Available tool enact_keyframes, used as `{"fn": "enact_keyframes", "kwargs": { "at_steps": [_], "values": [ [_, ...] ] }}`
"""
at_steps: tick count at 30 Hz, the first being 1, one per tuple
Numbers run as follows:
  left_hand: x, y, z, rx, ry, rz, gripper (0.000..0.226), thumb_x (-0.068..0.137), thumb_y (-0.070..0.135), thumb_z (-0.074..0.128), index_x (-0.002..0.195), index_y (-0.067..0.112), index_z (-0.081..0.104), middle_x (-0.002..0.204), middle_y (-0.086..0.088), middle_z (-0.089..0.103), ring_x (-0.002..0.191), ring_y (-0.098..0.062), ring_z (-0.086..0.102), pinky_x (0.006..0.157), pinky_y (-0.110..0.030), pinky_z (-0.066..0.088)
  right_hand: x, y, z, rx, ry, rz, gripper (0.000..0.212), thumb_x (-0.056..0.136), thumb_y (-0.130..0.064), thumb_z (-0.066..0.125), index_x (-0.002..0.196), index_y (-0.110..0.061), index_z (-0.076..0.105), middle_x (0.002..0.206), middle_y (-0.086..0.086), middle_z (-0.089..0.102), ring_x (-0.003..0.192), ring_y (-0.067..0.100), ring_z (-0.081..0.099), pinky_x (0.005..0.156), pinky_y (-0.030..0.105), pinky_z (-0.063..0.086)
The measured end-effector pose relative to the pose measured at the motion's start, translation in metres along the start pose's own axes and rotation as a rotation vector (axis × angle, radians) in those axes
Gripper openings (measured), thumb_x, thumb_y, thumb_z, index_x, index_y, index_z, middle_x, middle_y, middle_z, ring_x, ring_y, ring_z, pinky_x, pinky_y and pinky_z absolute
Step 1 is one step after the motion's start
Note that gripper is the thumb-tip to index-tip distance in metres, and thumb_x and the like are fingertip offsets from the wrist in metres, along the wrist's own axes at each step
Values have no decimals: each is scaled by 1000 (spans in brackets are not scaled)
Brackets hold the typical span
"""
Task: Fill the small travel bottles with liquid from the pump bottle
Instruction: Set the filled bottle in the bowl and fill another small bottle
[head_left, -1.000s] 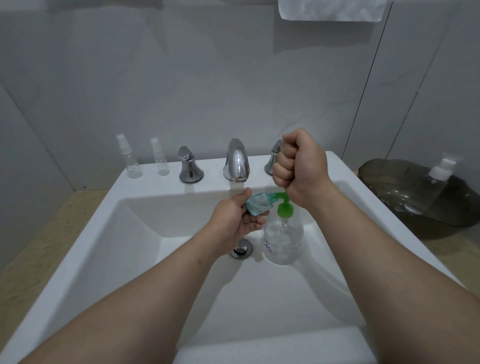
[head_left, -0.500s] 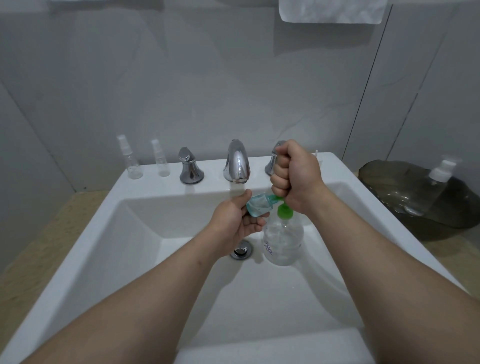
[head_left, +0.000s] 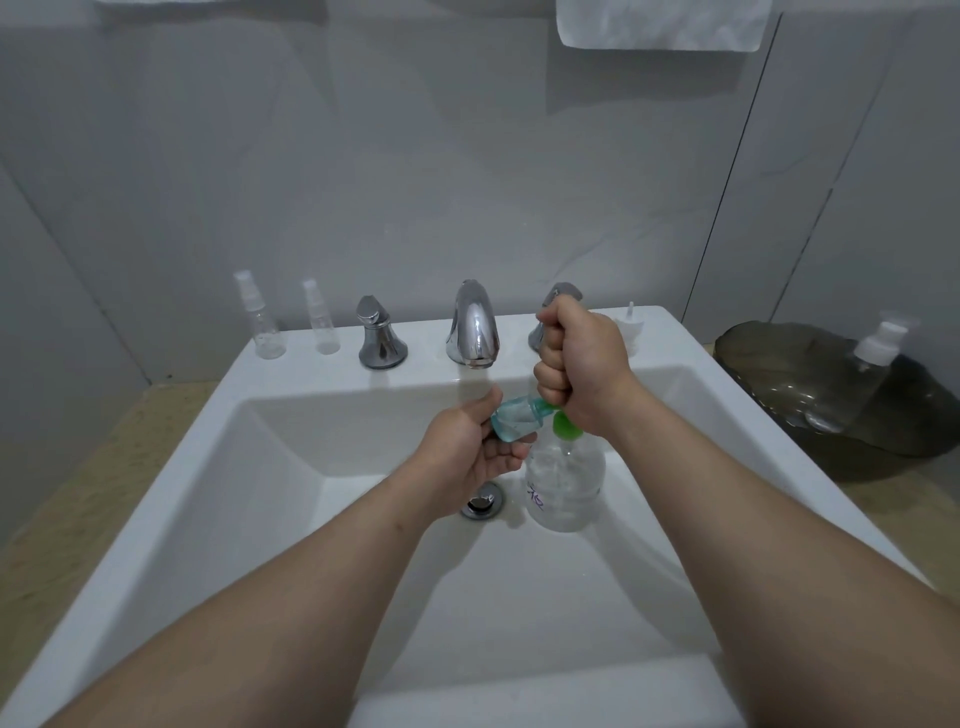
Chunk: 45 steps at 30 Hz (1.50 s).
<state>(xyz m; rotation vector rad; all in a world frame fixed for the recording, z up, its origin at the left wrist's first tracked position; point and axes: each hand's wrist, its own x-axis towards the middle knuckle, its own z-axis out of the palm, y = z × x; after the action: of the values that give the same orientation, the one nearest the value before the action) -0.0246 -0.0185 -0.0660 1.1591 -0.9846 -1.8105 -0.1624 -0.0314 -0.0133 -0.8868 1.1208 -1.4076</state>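
Over sink (head_left: 675, 343) — left grip (head_left: 467, 447) holds travel bottle (head_left: 514, 421)

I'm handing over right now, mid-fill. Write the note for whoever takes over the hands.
Left hand holds the small travel bottle tilted at the nozzle.
Right hand, a fist, bears on the head of the pump bottle, which stands in the sink.
Done: this bottle partly filled.
Left: top it up, refit the spray cap on the rim, then fill the two capped bottles left of the taps.

left hand (head_left: 466, 448) holding travel bottle (head_left: 513, 422), pump bottle (head_left: 565, 484), sink (head_left: 270, 483)
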Motion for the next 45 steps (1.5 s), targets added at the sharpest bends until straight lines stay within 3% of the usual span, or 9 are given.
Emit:
{"fn": "enact_keyframes", "kwargs": {
  "at_steps": [13, 30, 45],
  "values": [
    [2, 1, 0, 11, 1, 14, 42, 109, 33, 42, 108, -2, 65, 77, -14, 73, 51, -16, 60, 55, -25, 51, -2, -3, 1, -16, -23, -10, 47, 93, -18, 47, 55, -28, 21, 59, -1, 10, 47, 15, 8, 45, 21, 11],
    [3, 4, 1, 5, 1, 58, 41, 108, 34, 45, 109, -1, 65, 81, -16, 73, 52, -16, 60, 55, -25, 52, -3, -18, -1, 224, -76, -100, 50, 96, -20, 44, 53, -28, 19, 50, -4, 7, 42, 14, 6, 43, 18, 10],
    [2, 3, 1, -16, 3, 37, 39, 108, 34, 45, 105, 0, 65, 78, -14, 74, 50, -15, 60, 56, -25, 53, -1, -5, -1, 89, -33, -53, 51, 95, -18, 46, 50, -29, 23, 60, 1, 5, 49, 17, 4, 44, 18, 11]
  ]
}}
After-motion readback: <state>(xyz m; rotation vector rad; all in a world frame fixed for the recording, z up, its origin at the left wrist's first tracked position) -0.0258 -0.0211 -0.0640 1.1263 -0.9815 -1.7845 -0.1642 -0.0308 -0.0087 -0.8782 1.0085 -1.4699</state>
